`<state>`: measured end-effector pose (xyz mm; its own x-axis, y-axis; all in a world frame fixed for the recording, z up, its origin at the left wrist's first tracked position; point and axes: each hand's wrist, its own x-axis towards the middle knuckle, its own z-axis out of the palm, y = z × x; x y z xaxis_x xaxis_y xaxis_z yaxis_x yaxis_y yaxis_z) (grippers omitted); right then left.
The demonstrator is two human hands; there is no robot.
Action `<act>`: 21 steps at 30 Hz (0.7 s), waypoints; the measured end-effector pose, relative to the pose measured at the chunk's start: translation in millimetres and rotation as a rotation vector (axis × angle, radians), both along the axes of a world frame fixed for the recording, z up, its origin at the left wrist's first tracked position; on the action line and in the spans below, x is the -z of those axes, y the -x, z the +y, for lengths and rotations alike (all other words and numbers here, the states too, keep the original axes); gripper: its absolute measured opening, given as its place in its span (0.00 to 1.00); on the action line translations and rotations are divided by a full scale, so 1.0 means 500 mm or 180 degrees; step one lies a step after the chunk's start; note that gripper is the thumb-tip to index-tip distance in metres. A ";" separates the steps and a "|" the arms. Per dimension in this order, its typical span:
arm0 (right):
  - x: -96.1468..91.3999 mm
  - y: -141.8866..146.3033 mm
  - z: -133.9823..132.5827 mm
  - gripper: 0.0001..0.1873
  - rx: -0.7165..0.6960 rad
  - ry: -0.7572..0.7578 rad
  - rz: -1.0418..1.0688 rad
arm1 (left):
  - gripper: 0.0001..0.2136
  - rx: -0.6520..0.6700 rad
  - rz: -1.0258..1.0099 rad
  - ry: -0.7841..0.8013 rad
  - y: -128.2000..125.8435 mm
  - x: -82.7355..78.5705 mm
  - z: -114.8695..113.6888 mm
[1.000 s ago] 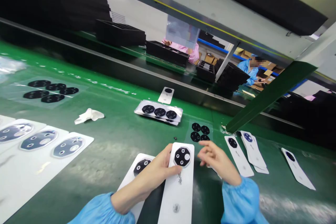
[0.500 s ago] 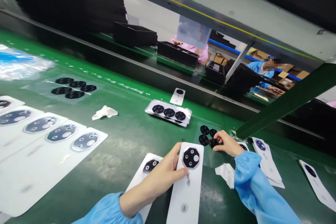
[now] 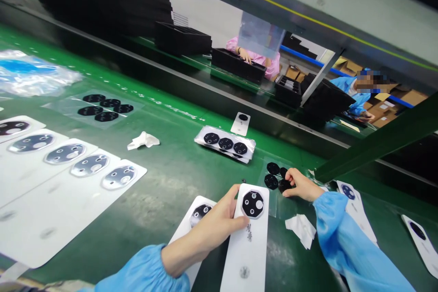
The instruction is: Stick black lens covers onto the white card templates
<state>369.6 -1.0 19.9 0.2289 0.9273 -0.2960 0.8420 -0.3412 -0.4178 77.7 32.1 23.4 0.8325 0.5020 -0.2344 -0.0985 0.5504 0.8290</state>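
Note:
My left hand [image 3: 219, 224] grips a white phone back cover [image 3: 249, 246] by its left edge, thumb on its face just below the black octagonal camera ring [image 3: 252, 203]. A second white cover [image 3: 195, 219] lies under that hand. My right hand [image 3: 301, 184] reaches forward to a clear film sheet [image 3: 273, 194] carrying black octagonal lens pieces [image 3: 273, 175]. Its fingers are curled and pinch one of the black pieces [image 3: 284, 185] at the sheet's right side.
A row of white covers with silvery rings [image 3: 68, 169] lies at left, another film of black pieces [image 3: 102, 107] behind it. A crumpled wipe [image 3: 143, 140], a bagged stack [image 3: 225, 143] and a small white scrap [image 3: 301, 228] lie on the green belt. More covers [image 3: 356, 205] rest right. Other workers sit behind.
My right hand went from hovering beside the held cover forward to the film of black pieces and closed its fingers on one. A white scrap now lies where it was. Left hand unchanged.

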 end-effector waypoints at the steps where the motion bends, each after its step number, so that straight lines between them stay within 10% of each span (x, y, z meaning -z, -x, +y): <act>1: 0.001 0.001 -0.003 0.21 0.0000 -0.0038 -0.0023 | 0.21 -0.0004 0.0012 0.0015 0.000 0.001 0.000; 21: -0.003 0.060 -0.085 0.09 -0.0222 -0.0761 -0.0823 | 0.21 0.0007 0.0043 0.0096 0.001 -0.002 0.001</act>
<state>339.9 -43.5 21.3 0.2015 0.9794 -0.0095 0.9482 -0.1975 -0.2489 77.2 32.8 24.4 0.8302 0.4928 -0.2605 -0.0862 0.5753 0.8134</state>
